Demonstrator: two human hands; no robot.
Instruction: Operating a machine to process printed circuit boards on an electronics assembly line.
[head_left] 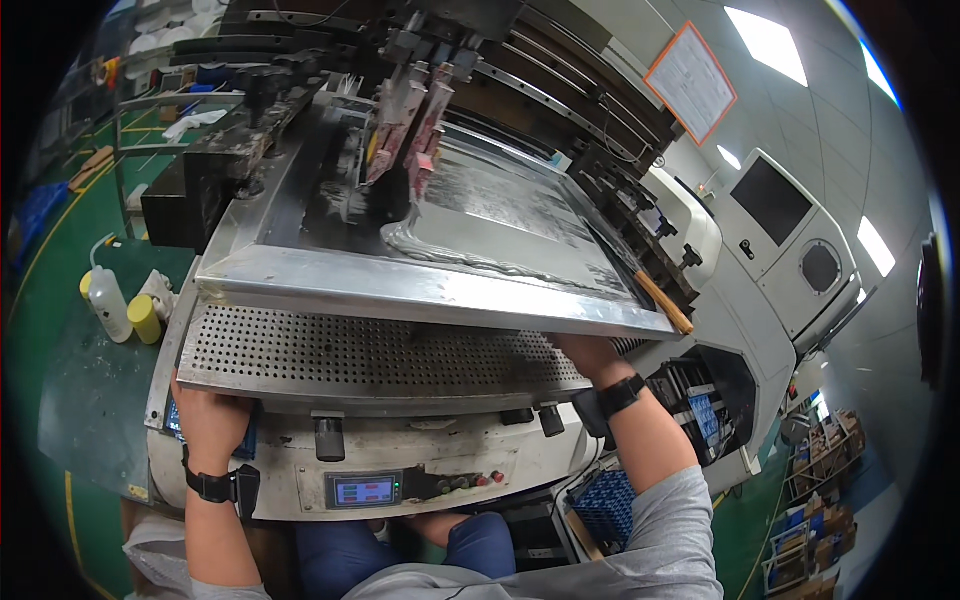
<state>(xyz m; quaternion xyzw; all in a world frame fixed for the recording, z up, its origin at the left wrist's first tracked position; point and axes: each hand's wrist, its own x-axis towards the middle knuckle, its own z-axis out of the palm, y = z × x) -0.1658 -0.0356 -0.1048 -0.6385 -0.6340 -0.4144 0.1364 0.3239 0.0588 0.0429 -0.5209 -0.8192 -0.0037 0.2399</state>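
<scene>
Now your left hand (207, 420) rests flat, open, lower left on perforated bed (380, 352); right hand (585, 352) reaches under screen frame (430, 295), grip unclear. Keep fingers clear of frame edge.

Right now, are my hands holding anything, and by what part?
Left hand rests at the perforated table's front-left corner; right hand reaches under the screen frame. Whether either grips cannot be told.
</scene>
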